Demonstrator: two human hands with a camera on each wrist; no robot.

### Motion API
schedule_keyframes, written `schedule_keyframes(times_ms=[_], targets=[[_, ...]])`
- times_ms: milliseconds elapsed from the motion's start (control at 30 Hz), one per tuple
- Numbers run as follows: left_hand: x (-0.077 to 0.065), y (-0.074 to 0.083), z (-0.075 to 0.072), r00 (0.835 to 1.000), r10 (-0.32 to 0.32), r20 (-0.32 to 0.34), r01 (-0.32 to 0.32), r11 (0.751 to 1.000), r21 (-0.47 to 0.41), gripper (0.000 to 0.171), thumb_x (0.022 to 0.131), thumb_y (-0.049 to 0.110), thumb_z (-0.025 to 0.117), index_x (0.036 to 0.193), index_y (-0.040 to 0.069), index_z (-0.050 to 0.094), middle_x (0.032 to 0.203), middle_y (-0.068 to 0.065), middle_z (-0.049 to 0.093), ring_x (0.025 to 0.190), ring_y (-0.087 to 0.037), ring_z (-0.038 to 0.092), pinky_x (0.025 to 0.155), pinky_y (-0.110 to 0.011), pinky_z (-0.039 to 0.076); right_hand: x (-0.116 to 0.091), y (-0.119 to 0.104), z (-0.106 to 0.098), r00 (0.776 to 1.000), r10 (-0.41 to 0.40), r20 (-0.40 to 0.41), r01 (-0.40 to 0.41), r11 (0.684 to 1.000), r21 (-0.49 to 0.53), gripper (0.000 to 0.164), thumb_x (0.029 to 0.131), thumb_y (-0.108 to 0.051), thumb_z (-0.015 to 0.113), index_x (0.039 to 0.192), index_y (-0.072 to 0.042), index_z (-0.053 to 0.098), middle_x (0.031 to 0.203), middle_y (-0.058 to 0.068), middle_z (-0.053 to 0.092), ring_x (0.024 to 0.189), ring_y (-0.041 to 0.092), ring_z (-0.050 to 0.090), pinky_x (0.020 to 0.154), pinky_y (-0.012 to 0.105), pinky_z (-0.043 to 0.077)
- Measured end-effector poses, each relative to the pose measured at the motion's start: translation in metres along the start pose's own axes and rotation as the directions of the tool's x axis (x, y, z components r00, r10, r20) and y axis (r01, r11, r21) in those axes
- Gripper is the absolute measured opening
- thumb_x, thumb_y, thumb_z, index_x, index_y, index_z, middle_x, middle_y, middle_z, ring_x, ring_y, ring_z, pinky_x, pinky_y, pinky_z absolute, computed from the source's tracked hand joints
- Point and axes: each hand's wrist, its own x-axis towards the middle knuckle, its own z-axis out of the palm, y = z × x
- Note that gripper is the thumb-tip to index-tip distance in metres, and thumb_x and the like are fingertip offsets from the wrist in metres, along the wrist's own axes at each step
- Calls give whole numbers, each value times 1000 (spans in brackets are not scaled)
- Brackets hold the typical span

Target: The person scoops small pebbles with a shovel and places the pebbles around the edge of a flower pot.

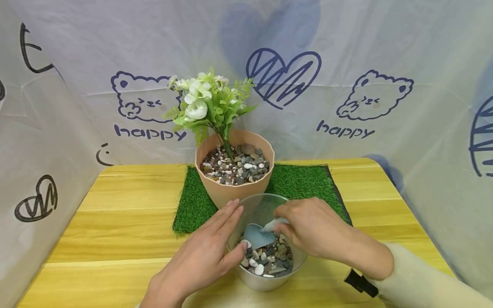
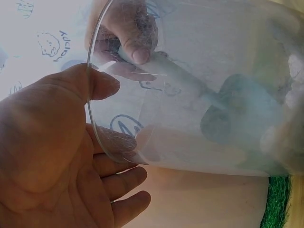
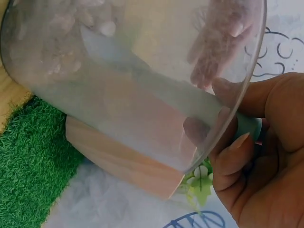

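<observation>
A clear plastic bucket (image 1: 269, 200) with mixed pebbles (image 1: 275, 256) in its bottom stands near the table's front. My right hand (image 1: 316, 226) grips the pale handle of a small blue-grey garden trowel (image 1: 257, 236) at the bucket's right rim. The trowel's blade points down into the bucket, its edge at the pebbles. At the left rim is my left hand (image 1: 208, 244), fingers fairly straight and thumb reaching over the edge. In the left wrist view, the thumb and index fingertip (image 2: 118, 141) show through the clear wall; the other fingers lie outside it.
Behind the bucket, a peach flowerpot (image 1: 235, 192) holds pebbles and a bunch of artificial white flowers (image 1: 198, 98). It stands on a green turf mat (image 1: 304, 179), on a wooden table (image 1: 115, 222). Printed fabric (image 1: 285, 124) hangs behind and along both sides.
</observation>
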Motion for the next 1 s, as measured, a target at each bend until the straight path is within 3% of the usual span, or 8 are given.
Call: schedule_keyframes(times_ms=[167, 367, 600, 833, 1000], targets=[[0, 0, 0, 1000, -3, 5, 3, 1000, -8, 75, 104, 48, 60, 164, 8, 37, 174, -6, 29, 159, -23, 32, 128, -43, 32, 4, 5, -4, 992, 95, 81, -101, 992, 75, 13, 97, -31, 77, 99, -19, 79, 87, -8, 77, 72, 7, 68, 66, 30, 60], [1, 0, 0, 1000, -14, 11, 14, 999, -33, 76, 104, 48, 59, 164, 8, 36, 174, -6, 28, 159, -24, 32, 128, -44, 32, 7, 10, -9, 950, 234, 208, -269, 950, 159, 16, 96, -28, 77, 104, -14, 81, 84, -8, 75, 64, 6, 55, 60, 27, 49], [1, 0, 2, 1000, -21, 6, 21, 999, -42, 75, 105, 48, 59, 164, 9, 36, 174, -6, 28, 159, -24, 33, 128, -44, 33, 10, 2, -4, 948, 213, 238, -261, 946, 191, 12, 96, -26, 78, 100, -16, 81, 81, -9, 74, 65, 4, 58, 60, 26, 52], [1, 1, 1, 999, -35, 26, 37, 998, -54, 75, 105, 49, 58, 165, 9, 36, 175, -5, 26, 159, -22, 31, 128, -45, 33, 11, -1, -8, 910, 295, 292, -376, 883, 282, 10, 96, -28, 77, 93, -19, 81, 78, -9, 72, 62, 10, 60, 59, 30, 52], [2, 1, 1, 999, -34, 18, 35, 998, -50, 75, 105, 48, 58, 164, 9, 36, 175, -5, 26, 159, -23, 32, 128, -45, 33, 9, 1, -6, 906, 271, 326, -378, 864, 333, 11, 96, -28, 77, 93, -18, 80, 70, -8, 69, 55, 10, 60, 53, 29, 52]])
